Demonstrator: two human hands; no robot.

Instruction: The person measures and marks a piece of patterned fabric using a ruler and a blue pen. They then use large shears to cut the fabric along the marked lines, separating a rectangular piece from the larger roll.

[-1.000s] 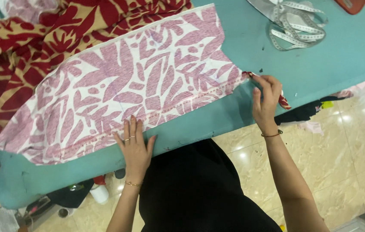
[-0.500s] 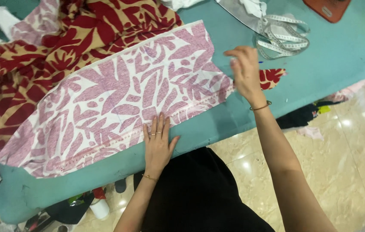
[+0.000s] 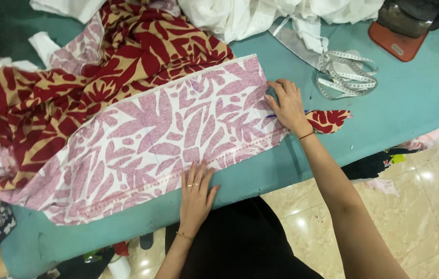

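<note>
Fabric, pink-and-white leaf print, is lying flat across the teal table, filling the centre of the frame, with red-and-tan cloth bunching at upper left. Left hand is pressing open-palmed on the lower hem, gripping nothing. Right hand is resting fingers-spread on the right edge, a blue pen apparently lying beneath it. Smoothing works best with both palms kept flat, pulling evenly outward. Tape measure is lying coiled at upper right.
</note>
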